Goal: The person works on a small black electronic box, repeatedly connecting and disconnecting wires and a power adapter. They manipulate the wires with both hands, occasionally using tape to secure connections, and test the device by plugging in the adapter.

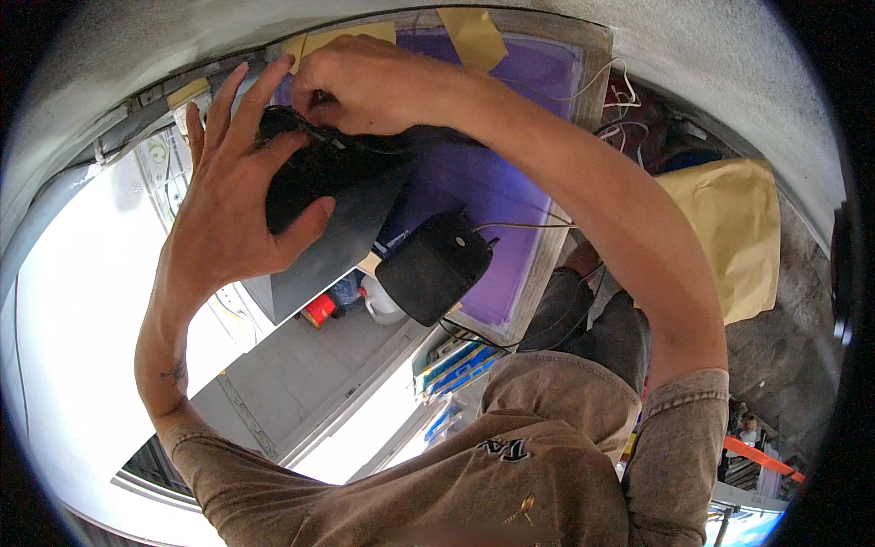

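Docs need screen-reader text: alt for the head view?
A bare right hand is curled at dark cables by a large black object, the left hand spread beside them. A smaller black device with a cord shows against a purple surface.

over there the purple table [510, 264], with its worn grey rim [544, 273], carries a small black box [435, 269] near a bigger black case [337, 205]; tan paper [474, 38] lies along its far edge.

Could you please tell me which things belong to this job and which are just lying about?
Apparently in use:
dark cables, at the right hand
large black object, by the left hand
possibly the wired black box

Apparently lying about:
tan paper
white container
orange strip
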The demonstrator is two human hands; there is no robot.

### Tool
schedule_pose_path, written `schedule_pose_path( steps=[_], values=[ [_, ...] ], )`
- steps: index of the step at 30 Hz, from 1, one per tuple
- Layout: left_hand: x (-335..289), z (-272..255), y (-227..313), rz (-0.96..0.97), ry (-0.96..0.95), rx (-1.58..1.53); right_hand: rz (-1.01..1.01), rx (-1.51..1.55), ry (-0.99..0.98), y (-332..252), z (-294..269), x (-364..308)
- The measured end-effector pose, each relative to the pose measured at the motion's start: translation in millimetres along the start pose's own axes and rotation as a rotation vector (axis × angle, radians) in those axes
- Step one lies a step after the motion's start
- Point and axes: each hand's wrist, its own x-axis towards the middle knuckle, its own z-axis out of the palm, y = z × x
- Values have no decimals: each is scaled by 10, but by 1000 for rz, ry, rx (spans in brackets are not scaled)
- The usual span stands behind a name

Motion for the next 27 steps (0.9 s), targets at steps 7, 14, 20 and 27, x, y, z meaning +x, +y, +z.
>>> schedule_pose_path(
  steps=[7,14,20,27],
  values=[
    [6,-1,10,-6,-2,1,-3,10,-3,-3,-19,-6],
    [7,-3,25,4,21,-24,-65,45,92,-10,-83,-75],
    [-5,-37,52,-13,23,-25,26,41,205,-20,-127,-187],
    [-53,3,60,-28,108,-68,191,212,460,-45,-83,-311]
  ],
)
